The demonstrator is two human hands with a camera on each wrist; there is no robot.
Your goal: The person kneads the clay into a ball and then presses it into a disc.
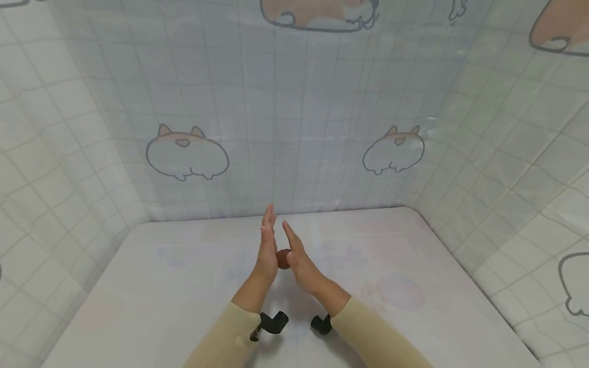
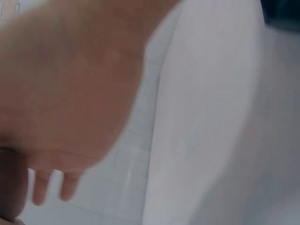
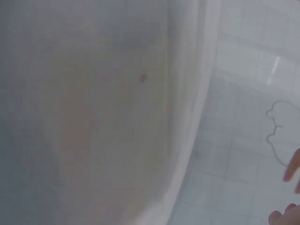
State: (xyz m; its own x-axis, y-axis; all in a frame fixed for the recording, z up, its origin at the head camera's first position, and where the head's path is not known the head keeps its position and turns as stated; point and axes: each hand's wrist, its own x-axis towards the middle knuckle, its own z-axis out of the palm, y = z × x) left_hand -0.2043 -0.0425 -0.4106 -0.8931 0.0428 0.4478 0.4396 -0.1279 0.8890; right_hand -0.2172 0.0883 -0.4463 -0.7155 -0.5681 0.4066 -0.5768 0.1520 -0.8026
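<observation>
A small brown ball point(image 1: 282, 259) sits between the two palms, above the table. My left hand point(image 1: 268, 251) touches it from the left with straight fingers pointing up and away. From the other side my right hand point(image 1: 303, 267) presses against it, its fingers also straight and leaning toward the left hand. In the left wrist view the palm point(image 2: 79, 98) is large and blurred, and part of the brown ball point(image 2: 11, 183) shows at the left edge. The right wrist view catches only some fingertips point(image 3: 291, 168) at its right edge; the ball is out of sight there.
Beneath the hands lies a pale table point(image 1: 184, 286) with faint coloured patches. White tiled-pattern sheets point(image 1: 299, 102) with cartoon dog drawings stand behind it and along both sides. Black wrist-worn devices point(image 1: 274, 323) stick out from the beige sleeves point(image 1: 230, 335).
</observation>
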